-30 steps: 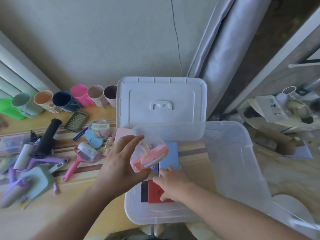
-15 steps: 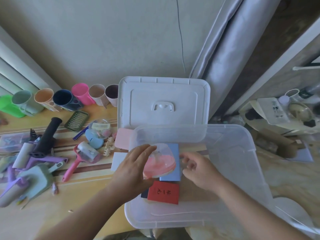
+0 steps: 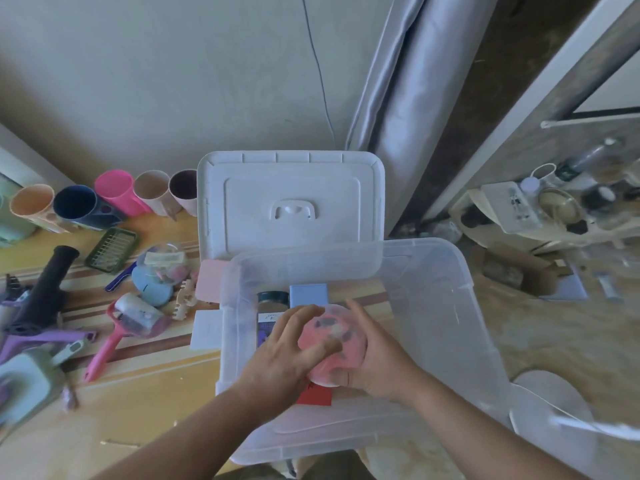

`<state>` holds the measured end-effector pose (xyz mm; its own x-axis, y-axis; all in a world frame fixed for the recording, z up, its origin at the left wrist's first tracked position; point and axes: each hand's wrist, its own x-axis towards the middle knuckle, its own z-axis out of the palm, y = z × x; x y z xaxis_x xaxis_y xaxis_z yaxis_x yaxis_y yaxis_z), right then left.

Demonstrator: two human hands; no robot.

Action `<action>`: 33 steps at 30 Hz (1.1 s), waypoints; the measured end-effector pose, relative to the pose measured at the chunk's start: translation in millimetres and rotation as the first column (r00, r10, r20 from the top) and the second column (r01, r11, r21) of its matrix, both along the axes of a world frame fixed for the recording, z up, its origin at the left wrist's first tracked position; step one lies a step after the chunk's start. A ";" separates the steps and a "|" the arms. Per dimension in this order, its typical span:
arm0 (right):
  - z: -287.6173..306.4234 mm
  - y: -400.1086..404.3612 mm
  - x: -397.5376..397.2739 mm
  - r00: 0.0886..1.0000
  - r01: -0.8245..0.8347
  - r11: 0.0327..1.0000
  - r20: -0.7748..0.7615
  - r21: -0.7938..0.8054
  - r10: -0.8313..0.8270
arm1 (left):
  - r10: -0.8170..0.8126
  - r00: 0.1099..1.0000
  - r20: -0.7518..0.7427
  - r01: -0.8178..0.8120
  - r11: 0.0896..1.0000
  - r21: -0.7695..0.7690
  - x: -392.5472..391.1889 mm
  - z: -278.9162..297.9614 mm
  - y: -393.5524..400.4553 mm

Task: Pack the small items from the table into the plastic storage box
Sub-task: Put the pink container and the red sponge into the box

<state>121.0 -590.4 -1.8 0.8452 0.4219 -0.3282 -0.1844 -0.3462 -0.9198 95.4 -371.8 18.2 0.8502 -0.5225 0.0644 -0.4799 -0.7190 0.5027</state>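
A clear plastic storage box (image 3: 446, 299) stands open on the wooden table, its white lid (image 3: 291, 199) leaning behind it. Inside the box, my left hand (image 3: 287, 348) and my right hand (image 3: 377, 358) both hold a round clear container with a pink base (image 3: 337, 336), left fingers over its top, right palm against its side. Under it lie a red card (image 3: 317, 396), a light blue box (image 3: 308, 294) and a dark-lidded jar (image 3: 272, 301). Left of the box, small items lie loose: a pink lint roller (image 3: 117, 330), a clear dome container (image 3: 162, 265), a hair claw (image 3: 183, 299).
A row of coloured cups (image 3: 114, 192) lines the wall at the back left. A black handle (image 3: 45, 289), a green grater (image 3: 110, 249) and purple tools (image 3: 41, 337) crowd the table's left side. A pink pad (image 3: 209, 280) and white box (image 3: 206, 329) touch the storage box's left wall.
My left hand has carried the pink-based container from above the box's rim down into the box and to the right. My right hand left the red card and now grips the container's side.
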 end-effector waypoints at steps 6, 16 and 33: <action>-11.2 9.7 2.5 0.993 0.015 0.966 0.118 -0.258 0.016 | 0.017 0.998 -0.053 -0.015 0.998 0.053 -1.1 5.4 16.0; -36.8 94.3 37.4 0.903 -0.013 0.878 0.372 -0.478 0.216 | 0.636 0.770 0.038 -0.637 0.765 0.099 -11.4 18.7 123.3; -6.6 137.6 46.5 0.843 0.031 0.741 0.416 -0.671 0.341 | 0.810 0.560 -0.174 -0.764 0.586 0.270 -80.2 -60.1 311.3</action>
<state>167.5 -452.8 -8.4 0.9018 0.4112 -0.1325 0.3281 -0.8514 -0.4092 15.2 -60.6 -41.9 0.8957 0.3815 -0.2285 0.4421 -0.8191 0.3654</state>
